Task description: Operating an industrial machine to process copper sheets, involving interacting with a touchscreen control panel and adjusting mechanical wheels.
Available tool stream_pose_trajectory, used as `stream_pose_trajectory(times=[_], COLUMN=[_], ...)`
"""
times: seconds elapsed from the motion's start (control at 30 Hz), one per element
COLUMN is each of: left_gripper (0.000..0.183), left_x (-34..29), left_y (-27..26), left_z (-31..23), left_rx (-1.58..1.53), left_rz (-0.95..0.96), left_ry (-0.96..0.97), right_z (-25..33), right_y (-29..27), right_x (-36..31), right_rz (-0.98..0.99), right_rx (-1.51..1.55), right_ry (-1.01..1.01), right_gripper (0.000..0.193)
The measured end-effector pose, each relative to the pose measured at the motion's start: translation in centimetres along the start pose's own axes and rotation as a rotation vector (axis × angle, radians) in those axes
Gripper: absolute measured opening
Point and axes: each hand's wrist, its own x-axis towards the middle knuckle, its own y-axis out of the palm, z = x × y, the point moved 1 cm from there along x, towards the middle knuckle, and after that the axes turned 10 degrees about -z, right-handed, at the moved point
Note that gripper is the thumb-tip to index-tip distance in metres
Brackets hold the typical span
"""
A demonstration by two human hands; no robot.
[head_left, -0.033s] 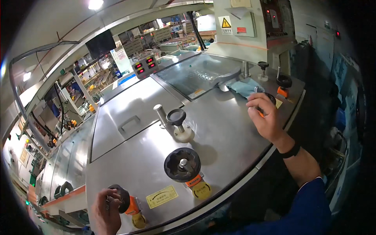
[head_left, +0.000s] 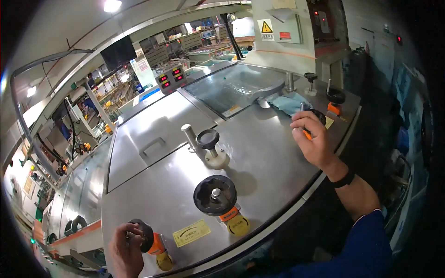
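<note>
On a brushed steel machine top (head_left: 273, 162), my left hand (head_left: 126, 252) curls its fingers at the rim of a black handwheel (head_left: 146, 235) with an orange counter block beneath it. Part of its grip is hidden behind the fingers. Farther off to the right, my right hand (head_left: 317, 146) has thumb and fingers bent round at another black handwheel (head_left: 320, 116). A metal crank pin (head_left: 302, 106) rises just above those fingertips, and orange shows through the gap in the hand. Between the hands stands a larger handwheel (head_left: 215, 195), which neither touches.
A knob on a white base (head_left: 217, 160) and a steel post (head_left: 187, 132) stand mid-top. Behind are a handled lid (head_left: 155, 125), a glass window (head_left: 227, 88), and a blue cloth (head_left: 291, 104) beside a curved grey handle (head_left: 269, 92). More wheels sit at far right.
My right hand has shifted very slightly left. Otherwise nothing visibly differs.
</note>
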Motion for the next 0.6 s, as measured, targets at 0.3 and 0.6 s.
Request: stream_pose_trajectory(times=[0.3,0.6], left_gripper=[0.043,0.051], left_x=[-3.6,-9.7], left_y=[0.0,1.4], left_z=[4.2,8.9], left_rx=[0.138,0.018], left_rz=[-0.381,-0.55], left_ry=[0.202,-0.253], right_z=[3.3,10.7], right_y=[0.7,8.2], right_x=[-0.8,-2.5], right_rz=[0.128,0.434], right_rx=[0.075,0.507], right_ry=[-0.029,0.03], right_gripper=[0.013,0.039])
